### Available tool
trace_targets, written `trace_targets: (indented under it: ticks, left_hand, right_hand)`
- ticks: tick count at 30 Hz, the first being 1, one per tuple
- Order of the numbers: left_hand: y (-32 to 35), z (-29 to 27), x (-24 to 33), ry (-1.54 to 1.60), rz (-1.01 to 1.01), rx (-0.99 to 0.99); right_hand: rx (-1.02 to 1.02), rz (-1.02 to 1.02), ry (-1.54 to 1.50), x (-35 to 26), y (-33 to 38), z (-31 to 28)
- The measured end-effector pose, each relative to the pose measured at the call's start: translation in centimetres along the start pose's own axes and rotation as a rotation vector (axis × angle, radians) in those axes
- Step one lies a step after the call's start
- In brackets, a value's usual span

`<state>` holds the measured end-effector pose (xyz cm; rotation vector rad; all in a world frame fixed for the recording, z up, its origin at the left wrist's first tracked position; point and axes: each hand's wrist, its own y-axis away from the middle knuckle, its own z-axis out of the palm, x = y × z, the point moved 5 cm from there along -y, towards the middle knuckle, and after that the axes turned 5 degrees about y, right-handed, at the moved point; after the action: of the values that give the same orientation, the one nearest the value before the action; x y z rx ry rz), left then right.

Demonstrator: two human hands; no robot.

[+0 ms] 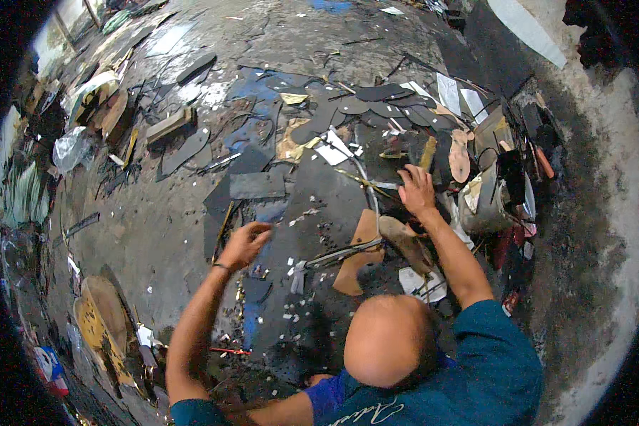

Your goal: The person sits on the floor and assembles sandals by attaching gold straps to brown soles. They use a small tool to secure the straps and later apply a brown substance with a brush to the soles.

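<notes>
My left hand (245, 245), with a dark band at the wrist, is raised over the dark floor with its fingers curled together. Whatever it may hold does not show. Just beyond it lies a grey rectangular piece (257, 185). My right hand (416, 190) reaches forward with its fingers apart, close to a dark flat slab (387, 157) and a yellowish strip (428, 152). I see nothing in its grasp. A tan foot-shaped insole (460, 157) lies beyond it to the right. Below my right hand is a brown rounded form (407, 243) beside a tan cut sheet (360, 257).
Dark sole-shaped pieces (385, 93) lie piled ahead. A grey container (486, 209) stands at the right, with an orange-handled tool (544, 162) near it. Scraps litter the floor. A wooden block (171, 126) and a clear plastic bag (71, 149) are far left.
</notes>
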<state>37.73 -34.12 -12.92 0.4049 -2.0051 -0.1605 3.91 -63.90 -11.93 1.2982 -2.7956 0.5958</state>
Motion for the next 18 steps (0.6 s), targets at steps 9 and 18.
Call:
trace_targets:
  ticks: [9,18]
  left_hand:
    - [-17.9,27.4,11.0,1.024,-0.230,0.003]
    - [-26.0,30.9,10.8,0.579,-0.632,0.520]
  right_hand:
    - [0.170,-0.070,-0.149,2.2,-0.8,-2.1]
    - [0.276,0.228,-0.444,9.2,-3.7,-8.1]
